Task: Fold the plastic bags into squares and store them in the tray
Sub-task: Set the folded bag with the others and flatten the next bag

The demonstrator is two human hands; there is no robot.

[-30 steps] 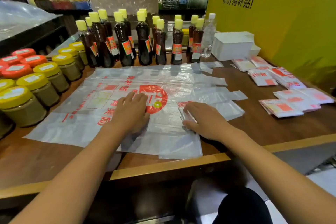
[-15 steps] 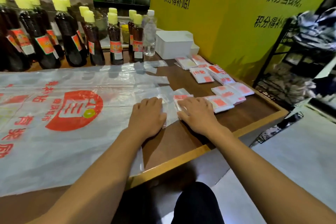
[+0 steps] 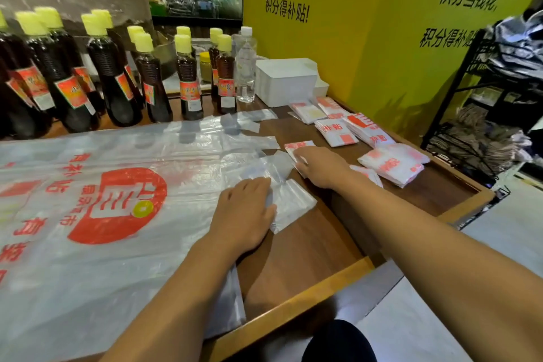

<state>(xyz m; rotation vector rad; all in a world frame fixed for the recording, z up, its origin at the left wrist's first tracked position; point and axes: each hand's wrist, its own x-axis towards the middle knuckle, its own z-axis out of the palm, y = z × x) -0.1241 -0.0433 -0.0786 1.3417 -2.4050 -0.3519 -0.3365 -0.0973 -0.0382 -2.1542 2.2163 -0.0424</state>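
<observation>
Both forearms bare, no sleeves visible. Left hand (image 3: 245, 211) and right hand (image 3: 321, 166): no rings, watch or gloves. Dark garment at bottom edge.

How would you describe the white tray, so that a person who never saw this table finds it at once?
Look at the yellow wall with black writing, then down to the far end of the wooden table beside it. The tray stands there, right of the clear water bottle. It is the only plain white box; the folded bags nearby are flat, with red print.
</observation>
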